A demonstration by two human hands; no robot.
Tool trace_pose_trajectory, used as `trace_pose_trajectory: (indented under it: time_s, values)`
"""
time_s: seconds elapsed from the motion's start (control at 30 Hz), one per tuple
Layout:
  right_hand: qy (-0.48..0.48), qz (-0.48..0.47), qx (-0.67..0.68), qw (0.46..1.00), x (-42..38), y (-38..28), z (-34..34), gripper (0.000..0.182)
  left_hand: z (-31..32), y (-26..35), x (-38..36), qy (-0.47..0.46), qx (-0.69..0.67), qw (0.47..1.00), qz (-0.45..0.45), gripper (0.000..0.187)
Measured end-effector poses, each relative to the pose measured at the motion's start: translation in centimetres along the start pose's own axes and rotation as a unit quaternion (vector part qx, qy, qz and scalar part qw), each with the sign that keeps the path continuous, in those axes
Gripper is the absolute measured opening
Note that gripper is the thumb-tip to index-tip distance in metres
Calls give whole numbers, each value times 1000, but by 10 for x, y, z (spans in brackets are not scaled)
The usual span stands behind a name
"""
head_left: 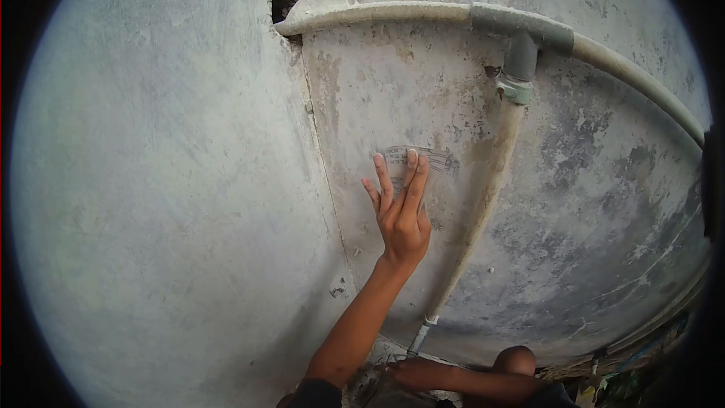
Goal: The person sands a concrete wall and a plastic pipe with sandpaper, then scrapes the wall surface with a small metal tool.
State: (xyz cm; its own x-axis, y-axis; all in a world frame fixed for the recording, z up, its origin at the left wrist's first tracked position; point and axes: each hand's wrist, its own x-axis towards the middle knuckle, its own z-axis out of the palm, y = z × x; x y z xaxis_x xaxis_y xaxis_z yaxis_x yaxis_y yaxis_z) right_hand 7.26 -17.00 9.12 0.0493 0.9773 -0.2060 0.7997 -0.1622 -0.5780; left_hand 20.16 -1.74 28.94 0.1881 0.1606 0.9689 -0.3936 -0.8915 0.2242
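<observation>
Against a weathered, stained concrete wall, the left hand is raised with fingers straight and close together, palm flat to the surface. Its grip is released, clasping nothing; the fingertips press on a small pale printed label lying on the wall. The label sits directly above the palm, at the fingertips, its long axis running roughly level across the wall.

A white vertical pipe descends just right of the label, apart from the hand, joined by a grey tee fitting to a horizontal pipe that enters a hole in the wall. A vertical crack runs just left of the hand.

The right hand rests low at the frame's bottom near the pipe's foot, well apart from the label; whether its grip is clenched or released I cannot tell. The left hand is plainly the nearer.
</observation>
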Motion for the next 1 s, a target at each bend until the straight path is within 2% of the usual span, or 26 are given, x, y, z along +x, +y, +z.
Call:
trace_pose_trajectory:
  time_s: [0.07,0.17,0.27,0.4,0.47,0.57,0.7,0.8,1.0]
  values:
    - [-13,6,1,1000,-1,-7,-5,44,5,2,48,48,-43,997,34,50]
    - [-22,-3,-7,1000,1,-2,5,45,-10,6,101,49,-32,995,76,49]
    - [-33,-10,-14,999,4,8,8,45,-10,2,77,18,-42,998,54,47]
    - [22,-32,0,999,5,14,16,43,-2,0,-19,-23,-70,997,-28,54]
    - [11,-20,2,1000,4,13,14,42,4,3,-41,-17,-60,998,-30,55]
    - [2,-5,-1,1000,2,8,15,42,4,3,-26,2,-59,998,-11,55]
    - [-29,-9,-24,999,5,8,14,44,2,0,39,33,-49,997,39,53]
    - [-23,-8,-34,999,10,10,15,47,-4,1,60,35,-54,997,31,49]
    - [-3,-6,9,1000,6,9,7,48,-7,11,-32,-25,-70,997,-37,45]
